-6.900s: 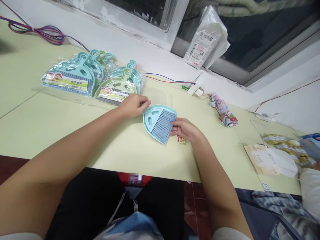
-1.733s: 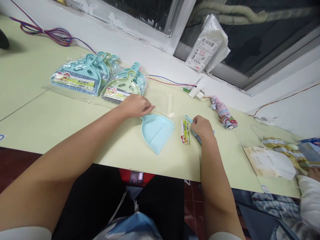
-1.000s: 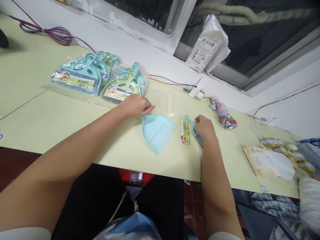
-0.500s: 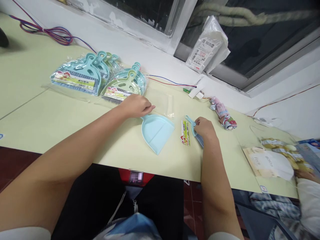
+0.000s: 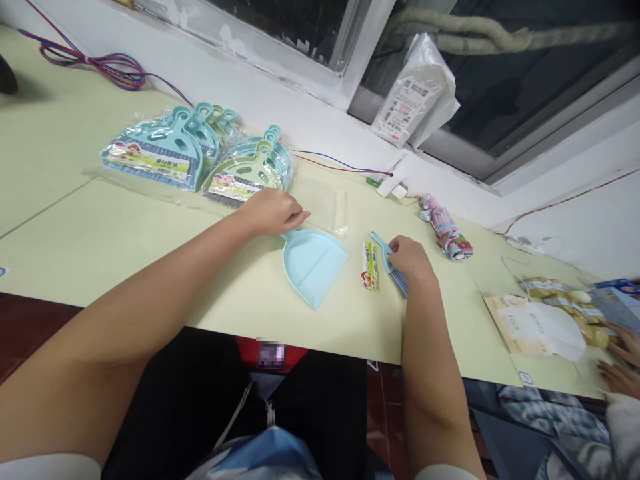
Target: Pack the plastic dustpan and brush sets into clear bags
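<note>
My left hand [image 5: 274, 212] is closed around the handle of a light blue dustpan [image 5: 316, 261], which lies on the table with its pan toward me. The handle itself is hidden under my fingers. To the right, my right hand [image 5: 409, 256] grips a small blue brush [image 5: 385, 249] at its side, and the dark bristles point toward the table's front edge. Between dustpan and brush lies a printed label card [image 5: 371, 267]. A clear plastic bag [image 5: 327, 205] rests flat just behind the dustpan.
Wrapped dustpan sets [image 5: 150, 157] stand at the back left, beside a green wrapped set [image 5: 245, 175]. Coiled cables [image 5: 117, 70] lie far left. A folded umbrella-like bundle [image 5: 445, 227] sits back right. At far right, another person's hands [image 5: 623, 360] are near packages [image 5: 530, 327].
My hands, the dustpan and the brush have stayed almost still. At the far right, the other person's hands have come further into view beside the packages.
</note>
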`<state>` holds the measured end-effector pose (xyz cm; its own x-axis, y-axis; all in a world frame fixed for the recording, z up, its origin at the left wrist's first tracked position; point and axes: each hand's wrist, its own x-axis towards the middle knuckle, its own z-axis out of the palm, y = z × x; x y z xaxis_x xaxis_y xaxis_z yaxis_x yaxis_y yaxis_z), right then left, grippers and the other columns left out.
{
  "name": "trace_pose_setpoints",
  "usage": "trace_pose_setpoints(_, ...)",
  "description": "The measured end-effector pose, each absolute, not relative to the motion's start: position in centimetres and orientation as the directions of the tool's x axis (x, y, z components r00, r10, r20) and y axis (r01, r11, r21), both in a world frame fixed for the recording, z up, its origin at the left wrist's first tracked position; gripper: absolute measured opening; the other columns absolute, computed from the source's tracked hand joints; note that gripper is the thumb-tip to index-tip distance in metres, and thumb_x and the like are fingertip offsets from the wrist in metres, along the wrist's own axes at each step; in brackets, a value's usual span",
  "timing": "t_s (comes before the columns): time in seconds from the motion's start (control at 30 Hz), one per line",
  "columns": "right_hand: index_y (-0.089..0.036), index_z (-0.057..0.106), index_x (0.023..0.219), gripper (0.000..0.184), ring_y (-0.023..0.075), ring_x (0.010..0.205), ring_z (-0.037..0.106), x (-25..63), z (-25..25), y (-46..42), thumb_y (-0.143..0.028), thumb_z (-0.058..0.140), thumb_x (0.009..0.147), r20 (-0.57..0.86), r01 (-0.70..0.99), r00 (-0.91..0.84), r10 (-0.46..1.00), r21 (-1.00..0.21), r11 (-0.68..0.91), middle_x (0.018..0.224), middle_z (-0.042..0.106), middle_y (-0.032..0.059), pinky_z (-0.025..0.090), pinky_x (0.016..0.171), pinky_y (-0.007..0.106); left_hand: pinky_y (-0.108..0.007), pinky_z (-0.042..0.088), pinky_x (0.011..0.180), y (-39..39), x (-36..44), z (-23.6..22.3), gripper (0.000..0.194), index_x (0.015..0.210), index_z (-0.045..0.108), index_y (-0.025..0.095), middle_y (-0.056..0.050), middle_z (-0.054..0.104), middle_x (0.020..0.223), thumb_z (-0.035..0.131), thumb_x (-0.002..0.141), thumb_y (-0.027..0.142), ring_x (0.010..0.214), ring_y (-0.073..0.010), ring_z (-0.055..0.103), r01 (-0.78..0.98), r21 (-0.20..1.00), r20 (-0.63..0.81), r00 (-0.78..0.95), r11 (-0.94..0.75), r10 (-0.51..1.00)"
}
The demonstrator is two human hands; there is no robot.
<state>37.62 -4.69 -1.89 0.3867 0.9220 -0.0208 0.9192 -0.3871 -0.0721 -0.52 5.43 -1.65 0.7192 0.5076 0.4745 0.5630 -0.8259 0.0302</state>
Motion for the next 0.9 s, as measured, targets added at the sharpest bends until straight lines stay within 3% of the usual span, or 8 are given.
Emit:
trace_pose_setpoints(0.67, -0.018, 0.071, 0.110, 0.043, 0.0262, 0.107, 0.067, 37.62, -1.68, -4.86, -0.002, 0.065, 0.070, -0.044, 0.929, 0.361, 0.931, -0.065, -0.364, 0.115, 0.075, 0.0110, 0.048, 0.087, 0.033, -0.034, 0.022, 0.052, 5.56, -0.58, -1.79, 0.053, 0.062, 0.063, 0.019, -0.007, 0.065, 0.062, 0.041, 0.104, 0.042, 0.057, -0.0197, 0.058, 0.574, 0.024, 0.469, 0.716, -0.818, 0.517)
trace_pose_setpoints(0.9, -0.020, 0.072, 0.105, 0.036, 0.0247, 0.101, 0.067, 37.15, -1.63, -4.81, -0.006, 0.063, 0.073, -0.031, 0.924, 0.358, 0.933, -0.134, -0.359, 0.109, 0.076, 0.0088, 0.047, 0.083, 0.032, -0.034, 0.024, 0.054, 5.38, -0.41, -1.77, 0.051, 0.065, 0.065, 0.019, -0.007, 0.068, 0.068, 0.040, 0.104, 0.042, 0.062, -0.0199, 0.061, 0.585, 0.039, 0.420, 0.726, -0.810, 0.544)
